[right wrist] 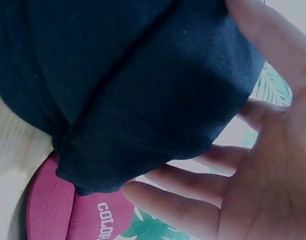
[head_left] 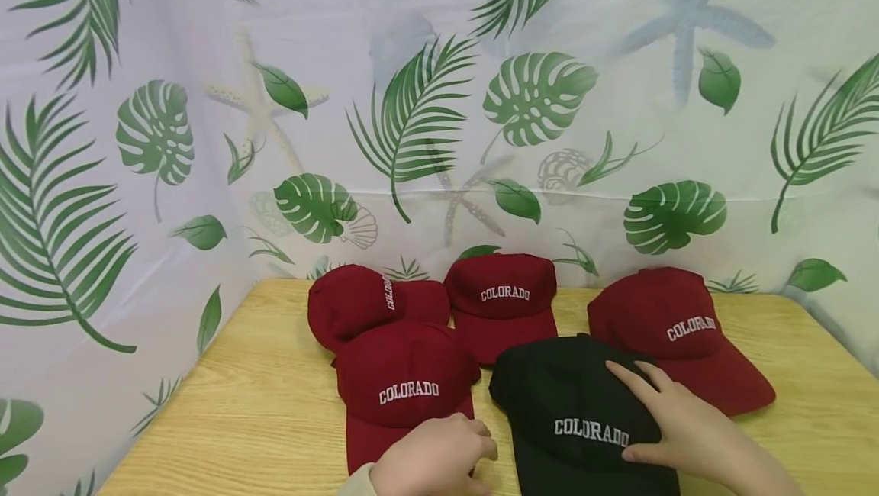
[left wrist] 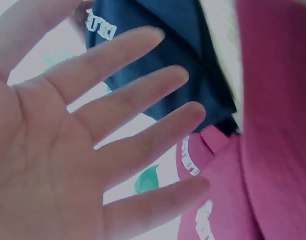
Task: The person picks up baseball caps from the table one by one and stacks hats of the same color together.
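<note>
A black cap [head_left: 575, 397] with white COLORADO lettering sits at the front of the table, brim toward me. My right hand [head_left: 690, 427] rests over the right side of its crown, fingers spread and thumb by the lettering. In the right wrist view the right hand's fingers [right wrist: 183, 182] lie fairly straight along the black fabric. My left hand [head_left: 436, 454] is over the brim area of the front red cap [head_left: 401, 362]. The left wrist view shows that hand's palm [left wrist: 48, 165] with its fingers straight and apart, nothing held, black and red caps behind them.
Behind stand more dark red COLORADO caps: one turned sideways at the left [head_left: 343, 305], one in the back middle [head_left: 504, 275] and one at the right [head_left: 652, 305]. The wooden table [head_left: 233, 397] ends against a leaf-patterned cloth backdrop [head_left: 439, 236].
</note>
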`<act>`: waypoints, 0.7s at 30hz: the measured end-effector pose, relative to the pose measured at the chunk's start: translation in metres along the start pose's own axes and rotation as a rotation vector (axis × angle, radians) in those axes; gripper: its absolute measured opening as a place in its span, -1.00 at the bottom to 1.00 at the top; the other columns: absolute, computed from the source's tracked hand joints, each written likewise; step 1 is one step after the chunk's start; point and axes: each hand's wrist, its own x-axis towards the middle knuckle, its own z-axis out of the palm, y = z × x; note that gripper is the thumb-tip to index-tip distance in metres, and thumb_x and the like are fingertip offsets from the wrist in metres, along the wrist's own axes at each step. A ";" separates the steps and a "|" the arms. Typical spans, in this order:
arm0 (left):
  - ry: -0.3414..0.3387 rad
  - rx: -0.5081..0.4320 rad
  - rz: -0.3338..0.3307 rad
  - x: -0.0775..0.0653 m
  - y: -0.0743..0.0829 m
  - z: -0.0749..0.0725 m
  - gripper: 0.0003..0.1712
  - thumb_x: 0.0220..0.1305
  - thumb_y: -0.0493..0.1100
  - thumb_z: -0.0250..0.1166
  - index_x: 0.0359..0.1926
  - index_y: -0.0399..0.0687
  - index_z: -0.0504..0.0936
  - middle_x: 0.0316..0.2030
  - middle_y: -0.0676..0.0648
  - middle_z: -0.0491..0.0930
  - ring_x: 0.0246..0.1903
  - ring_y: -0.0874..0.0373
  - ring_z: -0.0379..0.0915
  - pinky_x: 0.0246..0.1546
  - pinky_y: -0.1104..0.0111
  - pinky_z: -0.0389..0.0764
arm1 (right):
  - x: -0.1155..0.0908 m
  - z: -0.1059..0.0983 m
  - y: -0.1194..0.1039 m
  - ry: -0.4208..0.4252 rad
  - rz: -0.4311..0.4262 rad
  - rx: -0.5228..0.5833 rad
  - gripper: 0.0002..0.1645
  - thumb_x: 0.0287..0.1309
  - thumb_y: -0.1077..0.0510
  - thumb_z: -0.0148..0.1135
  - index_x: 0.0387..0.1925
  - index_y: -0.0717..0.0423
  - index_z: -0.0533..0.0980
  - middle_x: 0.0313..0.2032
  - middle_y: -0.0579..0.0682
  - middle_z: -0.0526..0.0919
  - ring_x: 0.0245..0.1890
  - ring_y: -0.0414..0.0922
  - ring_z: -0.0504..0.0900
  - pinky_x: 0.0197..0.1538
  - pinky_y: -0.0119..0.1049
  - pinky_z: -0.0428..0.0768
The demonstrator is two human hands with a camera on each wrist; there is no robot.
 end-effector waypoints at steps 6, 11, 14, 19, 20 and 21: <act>-0.073 0.023 -0.043 -0.008 -0.009 0.009 -0.86 0.00 0.00 0.31 -0.34 0.22 0.64 0.01 0.19 0.38 0.13 0.11 0.16 -0.12 -0.07 0.33 | 0.000 -0.003 0.001 -0.013 0.005 0.024 0.14 -0.42 -0.35 0.35 0.22 0.04 0.17 0.06 0.31 0.24 -0.11 0.16 0.39 -0.31 -0.04 0.50; -0.104 0.052 -0.086 -0.014 -0.014 0.014 -0.93 0.02 -0.07 0.28 -0.42 0.25 0.65 -0.06 0.22 0.40 0.13 0.06 0.16 -0.16 -0.18 0.26 | -0.001 -0.012 0.005 0.038 0.023 0.078 0.01 -0.23 -0.33 0.26 0.18 0.17 0.21 0.03 0.26 0.31 -0.11 0.10 0.41 -0.21 0.02 0.47; -0.105 0.039 -0.101 -0.016 -0.015 0.015 -0.92 0.03 -0.08 0.27 -0.41 0.24 0.66 -0.07 0.22 0.41 0.13 0.06 0.15 -0.17 -0.19 0.27 | -0.002 -0.020 0.014 0.109 0.038 0.113 -0.11 -0.09 -0.22 0.24 0.13 0.28 0.24 -0.02 0.26 0.39 -0.15 0.08 0.46 -0.19 0.03 0.46; -0.120 0.051 -0.093 -0.018 -0.015 0.014 -0.92 0.04 -0.05 0.27 -0.38 0.25 0.66 -0.09 0.22 0.40 0.09 0.09 0.16 -0.19 -0.13 0.34 | -0.005 -0.028 0.041 0.183 0.072 0.117 -0.24 -0.02 -0.07 0.25 0.05 0.42 0.28 -0.08 0.37 0.43 -0.25 0.14 0.53 -0.24 0.05 0.47; -0.132 0.043 -0.090 -0.018 -0.015 0.014 -0.92 0.03 -0.04 0.28 -0.38 0.25 0.65 -0.09 0.22 0.39 0.09 0.09 0.16 -0.19 -0.12 0.34 | -0.006 -0.028 0.048 0.193 0.080 0.112 -0.26 -0.02 -0.04 0.26 0.03 0.44 0.29 -0.10 0.39 0.42 -0.27 0.17 0.53 -0.25 0.06 0.47; -0.147 0.032 -0.086 -0.017 -0.016 0.013 -0.90 0.01 -0.02 0.30 -0.36 0.24 0.65 -0.08 0.21 0.39 0.09 0.10 0.16 -0.18 -0.11 0.35 | -0.008 -0.029 0.055 0.204 0.086 0.107 -0.27 -0.02 -0.01 0.27 0.01 0.47 0.29 -0.11 0.42 0.42 -0.28 0.19 0.53 -0.25 0.07 0.46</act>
